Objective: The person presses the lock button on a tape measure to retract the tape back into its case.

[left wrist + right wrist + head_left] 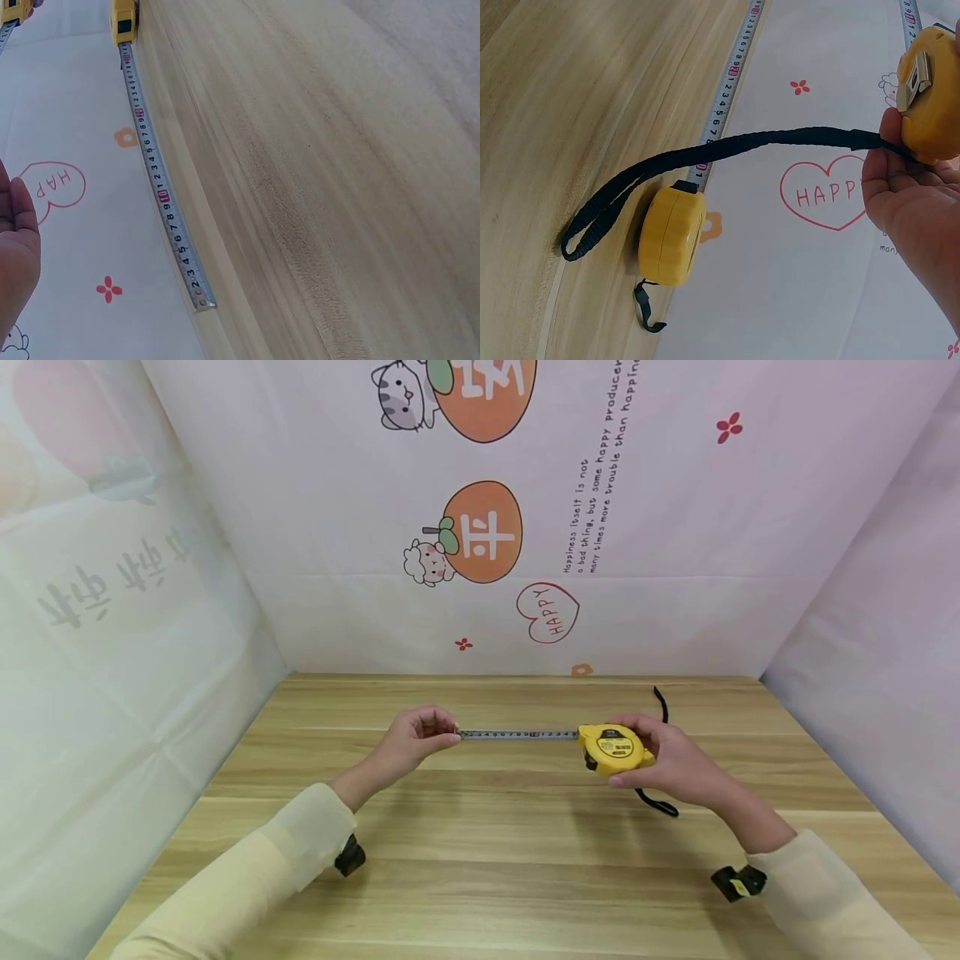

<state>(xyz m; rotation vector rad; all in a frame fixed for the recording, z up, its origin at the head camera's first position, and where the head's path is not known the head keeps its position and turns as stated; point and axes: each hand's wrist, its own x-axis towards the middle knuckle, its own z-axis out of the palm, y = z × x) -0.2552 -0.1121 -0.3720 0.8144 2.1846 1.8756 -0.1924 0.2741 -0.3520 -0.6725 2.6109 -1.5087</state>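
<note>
In the head view my right hand [678, 768] grips a yellow tape measure [615, 749], held above the wooden table. Its metal blade [517, 735] stretches level to my left hand [412, 739], whose thumb and fingers pinch the end. The wrist views reveal a second yellow tape measure [671, 236] lying on the table near the wall, its numbered blade [169, 202] drawn out along the tabletop. From the head, this one is mostly or wholly hidden behind the held one. A black strap [727, 146] hangs from the held tape measure.
The wooden tabletop [480, 860] meets a white printed back wall [360, 618], with white side walls left and right. A thin black strap [662, 702] shows beyond my right hand. Small black devices [738, 883] sit at both wrists.
</note>
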